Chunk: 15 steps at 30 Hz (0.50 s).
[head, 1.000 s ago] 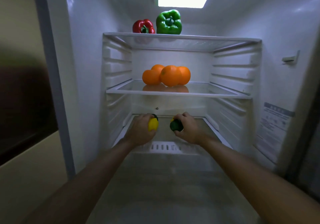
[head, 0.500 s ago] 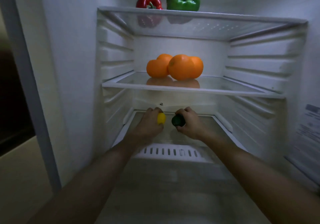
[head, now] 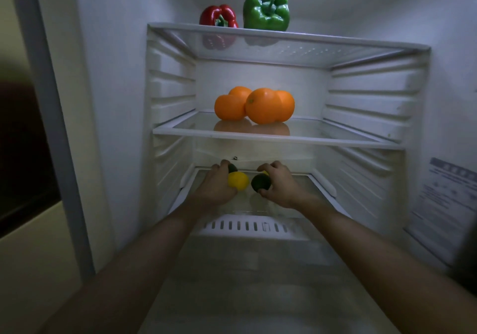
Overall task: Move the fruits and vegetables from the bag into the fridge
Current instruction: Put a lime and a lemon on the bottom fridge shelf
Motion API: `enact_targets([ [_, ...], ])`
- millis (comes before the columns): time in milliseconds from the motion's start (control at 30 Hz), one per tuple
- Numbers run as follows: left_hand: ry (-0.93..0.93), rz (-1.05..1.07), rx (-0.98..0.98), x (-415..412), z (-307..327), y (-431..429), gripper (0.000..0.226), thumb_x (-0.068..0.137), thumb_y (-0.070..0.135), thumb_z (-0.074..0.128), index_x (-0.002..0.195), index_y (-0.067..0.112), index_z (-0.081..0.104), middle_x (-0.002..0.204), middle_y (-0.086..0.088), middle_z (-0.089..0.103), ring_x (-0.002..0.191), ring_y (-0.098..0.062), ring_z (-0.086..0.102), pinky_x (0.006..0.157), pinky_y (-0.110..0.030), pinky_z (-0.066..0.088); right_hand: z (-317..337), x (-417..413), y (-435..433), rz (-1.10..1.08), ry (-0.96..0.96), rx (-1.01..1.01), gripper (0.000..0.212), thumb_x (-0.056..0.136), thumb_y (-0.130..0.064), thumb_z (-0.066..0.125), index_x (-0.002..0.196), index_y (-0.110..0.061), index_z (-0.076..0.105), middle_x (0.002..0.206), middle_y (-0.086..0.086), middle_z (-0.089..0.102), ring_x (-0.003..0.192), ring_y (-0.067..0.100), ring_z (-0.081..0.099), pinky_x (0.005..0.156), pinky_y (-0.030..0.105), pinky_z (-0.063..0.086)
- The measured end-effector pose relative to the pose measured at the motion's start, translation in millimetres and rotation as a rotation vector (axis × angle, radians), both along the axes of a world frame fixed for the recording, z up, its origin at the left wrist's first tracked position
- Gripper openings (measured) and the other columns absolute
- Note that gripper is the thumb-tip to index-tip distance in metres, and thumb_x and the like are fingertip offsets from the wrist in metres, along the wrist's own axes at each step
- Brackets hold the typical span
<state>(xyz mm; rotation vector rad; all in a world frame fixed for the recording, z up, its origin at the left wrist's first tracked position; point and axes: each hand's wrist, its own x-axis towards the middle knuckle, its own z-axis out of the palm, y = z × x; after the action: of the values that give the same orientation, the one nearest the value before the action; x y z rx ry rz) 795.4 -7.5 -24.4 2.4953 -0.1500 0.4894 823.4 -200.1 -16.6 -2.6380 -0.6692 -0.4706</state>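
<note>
On the lowest clear glass shelf [head: 307,191] of the white fridge [head: 116,101], a small round yellow lemon [head: 238,181] is gripped by the left hand [head: 215,188], and, at its three o'clock, a dark green round fruit [head: 261,182] by the right hand [head: 280,189]. Both are held low and close, seemingly to be set down together without rolling (the round oranges [head: 260,106] at twelve o'clock are clustered likewise).
</note>
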Motion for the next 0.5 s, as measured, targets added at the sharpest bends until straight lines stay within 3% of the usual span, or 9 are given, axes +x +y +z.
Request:
enact_targets([
  [133,0.009,-0.013,0.01,-19.4,6.8,-0.2,0.057,0.079,0.024,0.07,0.126,0.013,0.04,0.114,-0.012,0.05,0.106,-0.027,0.052,0.089,-0.041,0.047,10.9,-21.6,-5.2,-0.036,0.011,-0.014,0.068,0.082,-0.024,0.072,0.141,-0.02,0.038,0.133,0.008,0.042,0.123,0.025,0.041,0.1,0.036,0.041],
  [300,0.004,-0.011,0.031,-34.3,1.1,8.0,0.04,0.069,0.042,0.053,0.103,0.024,0.047,0.099,-0.006,0.059,0.089,-0.025,0.059,0.081,-0.042,0.052,22.0,-56.6,-13.9,-0.046,0.0,-0.013,0.08,0.083,-0.031,0.071,0.148,-0.018,0.026,0.138,0.01,0.042,0.124,0.026,0.043,0.098,0.04,0.043],
  [467,0.025,0.005,0.108,-102.0,14.6,1.8,0.018,0.074,0.025,0.053,0.09,0.019,0.048,0.103,-0.008,0.061,0.086,-0.02,0.055,0.079,-0.036,0.052,27.4,-98.7,-18.1,-0.06,0.031,-0.041,0.082,0.084,-0.032,0.068,0.15,-0.02,0.021,0.142,0.009,0.037,0.127,0.029,0.041,0.097,0.037,0.041],
  [500,0.037,0.003,0.139,-114.2,14.4,2.5,0.022,0.076,0.023,0.056,0.097,0.015,0.052,0.107,-0.011,0.06,0.091,-0.021,0.056,0.081,-0.036,0.052,26.7,-107.9,-19.0,-0.063,0.035,-0.05,0.082,0.085,-0.035,0.067,0.15,-0.021,0.02,0.141,0.008,0.036,0.127,0.029,0.041,0.096,0.036,0.041],
])
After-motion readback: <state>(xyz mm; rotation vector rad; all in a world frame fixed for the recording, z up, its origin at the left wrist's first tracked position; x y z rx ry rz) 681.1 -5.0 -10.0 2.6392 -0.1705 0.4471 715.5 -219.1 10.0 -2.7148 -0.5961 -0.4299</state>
